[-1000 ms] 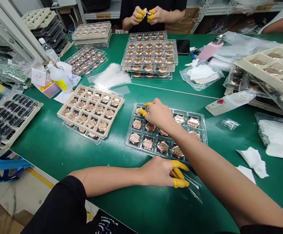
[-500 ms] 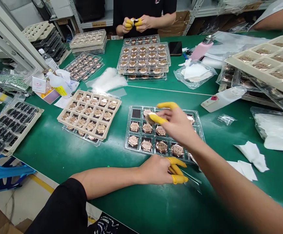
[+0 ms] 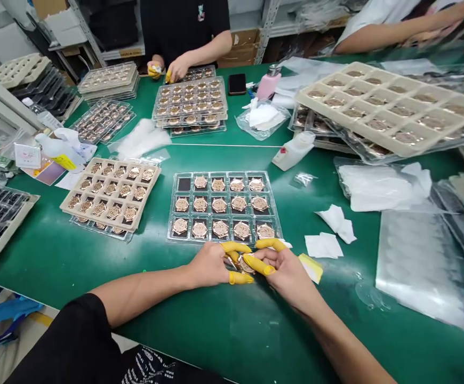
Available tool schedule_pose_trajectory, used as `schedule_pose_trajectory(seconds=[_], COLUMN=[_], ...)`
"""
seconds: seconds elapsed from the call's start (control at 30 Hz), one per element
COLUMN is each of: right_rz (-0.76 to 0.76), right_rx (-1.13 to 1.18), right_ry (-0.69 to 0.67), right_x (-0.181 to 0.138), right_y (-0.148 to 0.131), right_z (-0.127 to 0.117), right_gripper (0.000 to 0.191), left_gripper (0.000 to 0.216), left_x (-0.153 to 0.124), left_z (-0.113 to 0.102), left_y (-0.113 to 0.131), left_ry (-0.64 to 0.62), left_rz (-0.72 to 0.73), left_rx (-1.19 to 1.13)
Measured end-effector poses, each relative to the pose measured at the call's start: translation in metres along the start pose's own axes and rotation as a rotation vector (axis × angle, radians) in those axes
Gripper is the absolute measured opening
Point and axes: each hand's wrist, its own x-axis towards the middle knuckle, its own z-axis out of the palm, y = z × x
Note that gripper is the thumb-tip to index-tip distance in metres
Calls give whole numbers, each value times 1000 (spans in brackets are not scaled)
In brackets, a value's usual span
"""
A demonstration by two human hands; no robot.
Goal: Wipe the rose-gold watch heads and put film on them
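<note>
My left hand [image 3: 210,265] and my right hand [image 3: 284,270], both with yellow finger cots, meet at the near edge of a clear plastic tray [image 3: 170,213]. Between them, a rose-gold watch case [image 3: 246,264] is pinched by my right fingers and partly hidden. The left fingers close on its shiny edge. The tray holds several similar rose-gold cases in dark cells, and its far left cell [image 3: 184,184] shows no case. To the left lies a cream pulp tray [image 3: 128,164] of more cases, on top of a clear tray.
A co-worker [image 3: 184,32] sits across the green table behind stacked trays [image 3: 190,104]. A large cream tray [image 3: 392,106] fills the right side. White wipes [image 3: 323,245], a white bottle [image 3: 294,152], a pink bottle [image 3: 268,82] and a phone [image 3: 237,84] lie around.
My right hand has moved from over the tray to its near edge, bringing a case to my left hand. The whole scene has shifted left in view.
</note>
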Motion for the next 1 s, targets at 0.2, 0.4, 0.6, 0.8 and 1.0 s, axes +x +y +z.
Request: schedule_pose_trajectory(seconds=[0.2, 0.4, 0.6, 0.8, 1.0], right_rz=[-32, -52, 21, 46, -257], right_rx=[51, 20, 97, 26, -246], right_ry=[-10, -68, -238, -277, 90], right_x=[-3, -5, -3, 0, -15], right_y=[-1, -13, -19, -17, -28], right_z=[8, -1, -13, -8, -41], right_gripper=[69, 66, 70, 76, 56], left_gripper=[55, 63, 77, 61, 55], left_x=[-2, 1, 3, 2, 0], left_z=[-5, -9, -15, -17, -14], left_y=[9, 7, 12, 14, 12], left_ry=[18, -35, -215, -280, -187], left_rz=[21, 35, -18, 76, 19], left_rx=[84, 67, -9, 103, 68])
